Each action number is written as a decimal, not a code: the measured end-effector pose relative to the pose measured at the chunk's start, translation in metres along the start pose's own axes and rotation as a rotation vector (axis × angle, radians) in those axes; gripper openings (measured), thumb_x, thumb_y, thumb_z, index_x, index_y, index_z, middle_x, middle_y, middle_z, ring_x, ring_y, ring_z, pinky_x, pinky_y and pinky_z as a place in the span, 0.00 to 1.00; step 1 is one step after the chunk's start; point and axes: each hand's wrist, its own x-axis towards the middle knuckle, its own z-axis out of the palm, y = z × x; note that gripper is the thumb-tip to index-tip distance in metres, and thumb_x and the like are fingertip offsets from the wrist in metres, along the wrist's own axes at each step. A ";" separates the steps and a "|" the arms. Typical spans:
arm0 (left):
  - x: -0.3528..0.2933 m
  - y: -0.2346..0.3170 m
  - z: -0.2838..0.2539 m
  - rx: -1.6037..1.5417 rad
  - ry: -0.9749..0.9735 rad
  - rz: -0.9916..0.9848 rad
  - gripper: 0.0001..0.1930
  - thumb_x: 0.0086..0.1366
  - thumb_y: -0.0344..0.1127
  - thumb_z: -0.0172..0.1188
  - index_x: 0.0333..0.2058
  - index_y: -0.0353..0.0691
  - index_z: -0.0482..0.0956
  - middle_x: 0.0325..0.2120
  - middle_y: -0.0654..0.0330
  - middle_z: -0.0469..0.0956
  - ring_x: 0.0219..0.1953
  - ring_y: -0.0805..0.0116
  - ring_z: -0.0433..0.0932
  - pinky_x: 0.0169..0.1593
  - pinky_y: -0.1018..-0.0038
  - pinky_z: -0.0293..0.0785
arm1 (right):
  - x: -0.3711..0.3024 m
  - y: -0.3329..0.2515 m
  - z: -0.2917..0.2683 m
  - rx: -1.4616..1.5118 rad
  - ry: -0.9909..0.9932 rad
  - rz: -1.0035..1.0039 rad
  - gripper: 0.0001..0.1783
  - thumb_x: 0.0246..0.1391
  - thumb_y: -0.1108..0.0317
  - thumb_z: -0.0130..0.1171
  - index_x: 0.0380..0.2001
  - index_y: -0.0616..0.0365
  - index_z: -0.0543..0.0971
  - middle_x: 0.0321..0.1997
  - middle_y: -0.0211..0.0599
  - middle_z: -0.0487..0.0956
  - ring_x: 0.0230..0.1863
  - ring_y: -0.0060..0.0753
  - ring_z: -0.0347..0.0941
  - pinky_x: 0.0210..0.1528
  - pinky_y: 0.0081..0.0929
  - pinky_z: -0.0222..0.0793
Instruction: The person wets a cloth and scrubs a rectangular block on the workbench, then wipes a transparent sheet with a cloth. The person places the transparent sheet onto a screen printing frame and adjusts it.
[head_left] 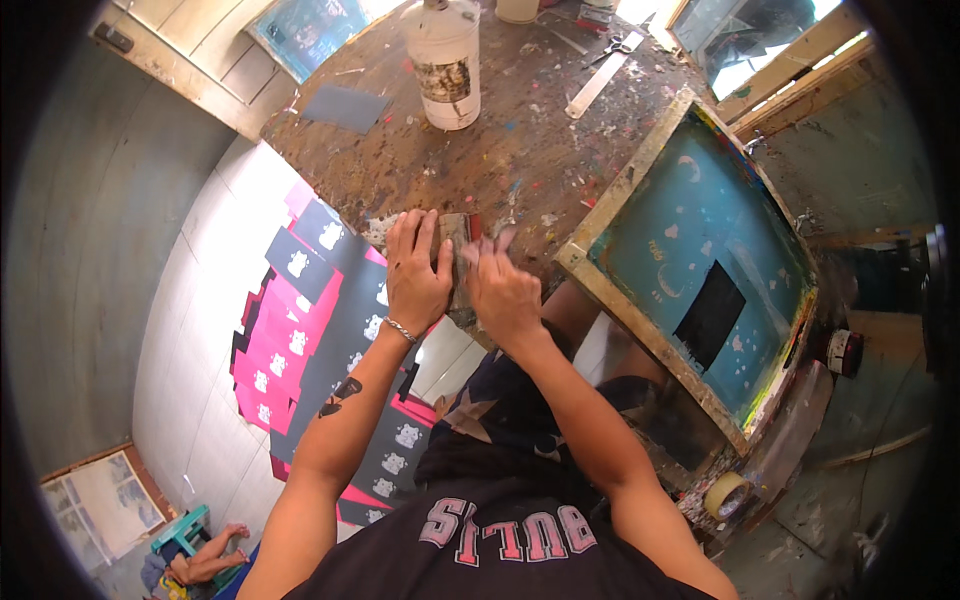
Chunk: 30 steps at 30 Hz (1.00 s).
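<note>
My left hand (416, 272) lies with its fingers stretched out, pressing on a worn, paint-stained wooden piece (457, 245) at the near edge of the round table. Just to the right, my right hand (503, 292) is bent over the same piece. Its fingertips are smeared by motion, so what they hold, if anything, cannot be made out. A narrow red strip (475, 226) shows between the two hands. At the right leans a screen-printing frame (632, 186) with blue mesh and small pale shapes; a black rectangle (711, 315) sits on the mesh.
The stained table (540, 130) carries a white plastic tub (445, 75), a dark grey sheet (346, 108), scissors (625, 45) and a pale flat strip (596, 85). Grey and pink printed pieces (330, 330) cover the floor at left. A tape roll (728, 496) lies lower right. Another person's legs (210, 560) show lower left.
</note>
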 end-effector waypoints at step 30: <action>0.030 0.017 -0.129 -0.124 -0.262 0.149 0.14 0.74 0.30 0.57 0.55 0.34 0.76 0.45 0.53 0.82 0.48 0.66 0.81 0.53 0.72 0.75 | -0.127 0.053 -0.106 -0.202 0.158 -0.123 0.19 0.55 0.56 0.69 0.43 0.56 0.78 0.50 0.42 0.73 0.50 0.49 0.74 0.51 0.44 0.71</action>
